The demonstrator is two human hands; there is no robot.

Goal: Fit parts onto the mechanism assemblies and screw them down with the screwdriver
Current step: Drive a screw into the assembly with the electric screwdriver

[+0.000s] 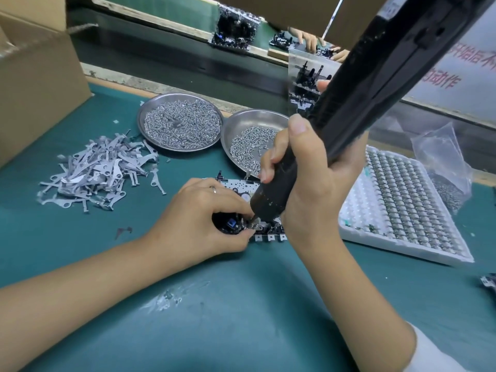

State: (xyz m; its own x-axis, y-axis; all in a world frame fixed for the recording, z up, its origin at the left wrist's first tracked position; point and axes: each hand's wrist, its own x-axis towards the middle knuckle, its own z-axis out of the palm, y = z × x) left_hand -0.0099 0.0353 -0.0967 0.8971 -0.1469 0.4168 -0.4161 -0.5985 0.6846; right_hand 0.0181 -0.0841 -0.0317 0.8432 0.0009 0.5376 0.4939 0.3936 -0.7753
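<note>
A mechanism assembly (241,187), a perforated metal plate with black parts and a blue piece, lies on the green mat at the middle. My left hand (204,218) curls over its near left end and pinches a small part at the front edge. My right hand (308,170) grips a black electric screwdriver (349,111), tilted up to the right. Its bit tip (255,220) touches the assembly right beside my left fingertips. Most of the assembly is hidden under both hands.
A pile of flat metal levers (102,170) lies to the left. Two steel dishes of screws (179,123) (248,140) stand behind the assembly. A white tray of small parts (402,205) sits at the right, a plastic bag (442,167) beyond it. A cardboard box (35,65) stands far left. Another person's hands (308,38) work across the conveyor.
</note>
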